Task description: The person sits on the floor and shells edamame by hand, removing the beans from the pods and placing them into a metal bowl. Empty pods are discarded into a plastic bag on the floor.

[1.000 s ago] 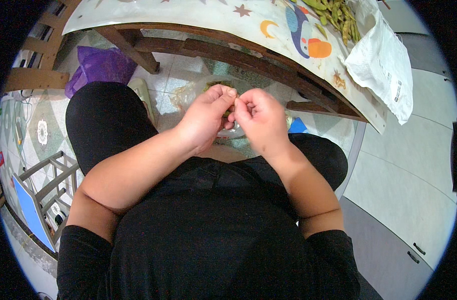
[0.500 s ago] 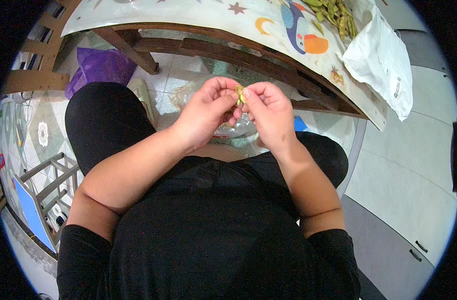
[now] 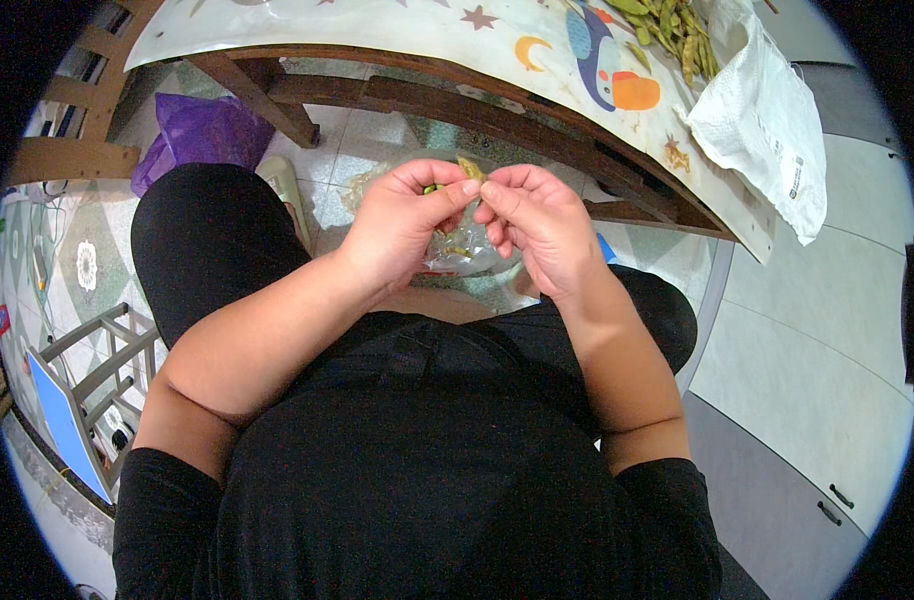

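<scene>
A tiled floor (image 3: 807,330) is showing at the right of the frame, with a worktop (image 3: 407,30) under a patterned cover curving across the top. At upper centre, the left hand (image 3: 402,225) and right hand (image 3: 537,225) are both pinching one small, yellowish-green pod (image 3: 470,168), fingertips closed on it, above a clear plastic bag (image 3: 467,250). One heap of green pods (image 3: 667,25) and one white bag (image 3: 767,120) are lying at upper right; one purple bag (image 3: 202,130) is sitting at upper left

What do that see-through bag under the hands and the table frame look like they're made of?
The clear bag looks like thin, glossy plastic film: it crinkles and catches highlights. The table frame seems to be dark-stained wood, with solid square beams and a dull sheen; its patterned cover looks like smooth wipeable plastic sheet.
</scene>
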`<move>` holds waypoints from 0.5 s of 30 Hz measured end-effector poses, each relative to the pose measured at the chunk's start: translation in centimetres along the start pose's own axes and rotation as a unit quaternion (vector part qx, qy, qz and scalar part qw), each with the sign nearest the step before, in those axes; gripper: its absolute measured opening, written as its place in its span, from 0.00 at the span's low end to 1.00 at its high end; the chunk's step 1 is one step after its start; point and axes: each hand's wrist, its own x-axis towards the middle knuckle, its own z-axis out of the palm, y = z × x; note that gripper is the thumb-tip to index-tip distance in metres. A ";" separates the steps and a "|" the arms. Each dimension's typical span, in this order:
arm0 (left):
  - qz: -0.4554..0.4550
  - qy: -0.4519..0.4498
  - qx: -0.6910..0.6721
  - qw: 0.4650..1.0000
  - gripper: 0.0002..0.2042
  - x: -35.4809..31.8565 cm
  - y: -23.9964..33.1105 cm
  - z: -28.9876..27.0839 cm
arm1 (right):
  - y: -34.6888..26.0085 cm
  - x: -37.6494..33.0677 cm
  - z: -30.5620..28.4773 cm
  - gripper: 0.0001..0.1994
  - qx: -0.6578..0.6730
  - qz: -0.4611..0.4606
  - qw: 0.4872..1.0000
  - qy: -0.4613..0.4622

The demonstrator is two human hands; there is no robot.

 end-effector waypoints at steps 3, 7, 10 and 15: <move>0.027 -0.001 0.012 1.000 0.04 0.0 -0.1 -0.3 | -0.2 0.0 -0.4 0.07 -0.026 0.031 0.999 -0.020; 0.027 -0.009 -0.011 1.000 0.03 -0.2 0.0 -0.2 | 0.0 0.2 -0.7 0.06 0.011 0.042 0.998 -0.042; 0.010 -0.019 -0.050 0.999 0.02 -0.2 0.1 -0.1 | 0.5 0.3 -0.7 0.05 0.071 0.028 0.995 -0.060; -0.085 -0.067 -0.191 0.976 0.04 0.4 -0.5 -0.6 | 1.3 0.1 0.0 0.04 -0.011 -0.072 0.997 -0.014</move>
